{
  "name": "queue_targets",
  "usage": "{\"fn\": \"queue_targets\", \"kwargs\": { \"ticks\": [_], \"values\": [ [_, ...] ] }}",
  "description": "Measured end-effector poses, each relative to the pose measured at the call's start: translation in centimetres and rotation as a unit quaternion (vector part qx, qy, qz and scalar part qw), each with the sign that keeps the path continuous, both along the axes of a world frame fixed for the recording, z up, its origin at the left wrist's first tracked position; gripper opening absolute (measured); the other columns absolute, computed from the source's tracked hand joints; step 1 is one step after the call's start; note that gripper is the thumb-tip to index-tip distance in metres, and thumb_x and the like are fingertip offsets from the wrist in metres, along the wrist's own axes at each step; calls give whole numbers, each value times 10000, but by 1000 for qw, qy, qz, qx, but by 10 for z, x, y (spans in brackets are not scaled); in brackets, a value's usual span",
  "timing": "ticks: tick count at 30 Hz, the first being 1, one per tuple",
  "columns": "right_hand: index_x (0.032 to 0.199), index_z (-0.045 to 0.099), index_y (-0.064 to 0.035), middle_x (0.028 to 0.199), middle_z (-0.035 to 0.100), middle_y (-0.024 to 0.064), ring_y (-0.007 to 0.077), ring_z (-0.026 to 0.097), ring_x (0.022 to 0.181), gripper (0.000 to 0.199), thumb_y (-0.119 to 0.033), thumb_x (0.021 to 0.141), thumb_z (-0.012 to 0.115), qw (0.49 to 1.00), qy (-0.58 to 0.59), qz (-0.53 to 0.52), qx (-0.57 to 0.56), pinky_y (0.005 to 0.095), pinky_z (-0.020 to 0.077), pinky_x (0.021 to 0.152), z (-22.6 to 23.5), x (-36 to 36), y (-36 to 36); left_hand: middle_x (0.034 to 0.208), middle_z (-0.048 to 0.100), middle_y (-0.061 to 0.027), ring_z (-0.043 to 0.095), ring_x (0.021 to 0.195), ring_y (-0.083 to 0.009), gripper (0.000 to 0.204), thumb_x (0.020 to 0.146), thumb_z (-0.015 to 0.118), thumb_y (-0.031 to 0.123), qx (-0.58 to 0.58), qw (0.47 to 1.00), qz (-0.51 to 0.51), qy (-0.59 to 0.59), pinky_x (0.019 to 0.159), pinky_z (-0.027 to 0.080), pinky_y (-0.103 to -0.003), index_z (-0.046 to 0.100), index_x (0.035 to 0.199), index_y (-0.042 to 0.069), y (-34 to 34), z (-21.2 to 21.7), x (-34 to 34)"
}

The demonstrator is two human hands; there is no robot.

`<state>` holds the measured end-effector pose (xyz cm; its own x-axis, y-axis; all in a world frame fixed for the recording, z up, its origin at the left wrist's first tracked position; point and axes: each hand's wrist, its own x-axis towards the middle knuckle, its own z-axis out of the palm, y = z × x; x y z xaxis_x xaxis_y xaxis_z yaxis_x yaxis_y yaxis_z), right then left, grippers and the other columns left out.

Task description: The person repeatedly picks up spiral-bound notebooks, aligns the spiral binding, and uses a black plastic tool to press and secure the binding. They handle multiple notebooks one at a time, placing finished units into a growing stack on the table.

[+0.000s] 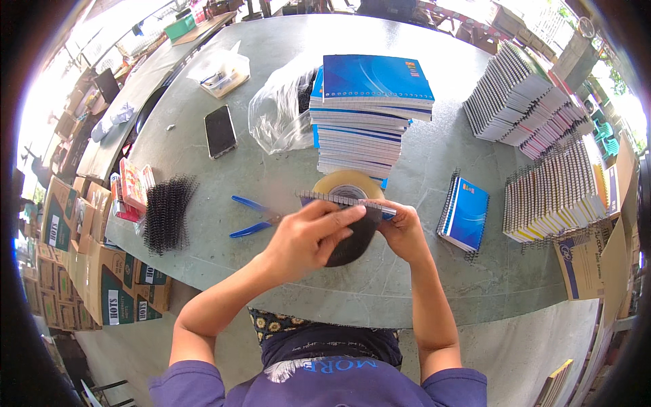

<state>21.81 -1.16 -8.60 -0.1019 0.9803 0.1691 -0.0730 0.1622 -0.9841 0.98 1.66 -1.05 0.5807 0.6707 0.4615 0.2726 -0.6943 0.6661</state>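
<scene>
Close in front of me, above the table, I hold a notebook (384,207) almost edge-on, its row of holes and black spiral coil (324,197) facing up. The fingers of my left hand (308,234) are closed in a pinch at the coil side. My right hand (403,229) grips the notebook's right end, thumb along the edge. Just behind it lies a wide roll of yellowish tape (331,180), partly hidden. A dark rounded shape (349,251) shows below the notebook; I cannot make out what it is. A blue-handled tool (249,229) lies left, its head hidden.
A tall stack of blue notebooks (369,129) stands ahead, beside a clear plastic bag (278,112). Black coils (166,214) lie left; a phone (221,131) is farther back. One coiled notebook (466,211) rests right, near stacks of spiral-bound books (553,193). Cardboard boxes (112,278) flank the table.
</scene>
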Motion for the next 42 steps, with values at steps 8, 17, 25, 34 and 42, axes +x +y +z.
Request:
{"fn": "queue_targets", "kwargs": {
  "ticks": [8, 17, 25, 34, 42],
  "values": [
    [1128, 632, -22, 1048, 669, 73, 100, 579, 951, 295, -7, 833, 638, 999, -37, 19, 2, 268, 471, 866, 1, 0, 1, 1150, 580, -175, 605, 964, -360, 346, 811, 678, 118, -131, 989, -67, 25, 806, 497, -382, 629, 1154, 109, -24, -49, 3],
    [1126, 607, 9, 1079, 643, 84, 135, 577, 1045, 280, -18, 848, 633, 995, 82, -20, 54, 261, 482, 865, 15, -14, -5, 1035, 610, -100, 564, 927, -276, 349, 778, 677, 171, 164, 979, 47, 110, 795, 439, -392, 616, 1106, 69, -17, -11, 6],
    [1034, 633, 9, 868, 647, 11, 62, 560, 799, 168, -15, 870, 609, 996, -62, -53, -23, 227, 478, 723, -5, -1, -12, 971, 601, -103, 537, 967, -286, 236, 786, 636, 118, 111, 982, -21, 151, 848, 407, -395, 603, 1009, 48, 12, 3, 32],
    [1014, 619, 12, 808, 649, 58, 85, 558, 732, 176, 29, 859, 537, 990, -93, -101, 22, 255, 470, 669, -12, -1, -21, 902, 601, -118, 559, 894, -301, 201, 732, 645, 63, 82, 987, -99, 102, 804, 445, -400, 616, 930, 43, 13, -12, 55],
    [1172, 581, -29, 906, 675, 134, 186, 640, 748, 294, -26, 878, 558, 951, -203, -212, 94, 305, 491, 685, 20, 21, -59, 1016, 588, -118, 549, 972, -318, 288, 719, 708, 72, 178, 984, -25, -10, 840, 456, -400, 642, 999, 75, 2, -2, 61]
  ]
}}
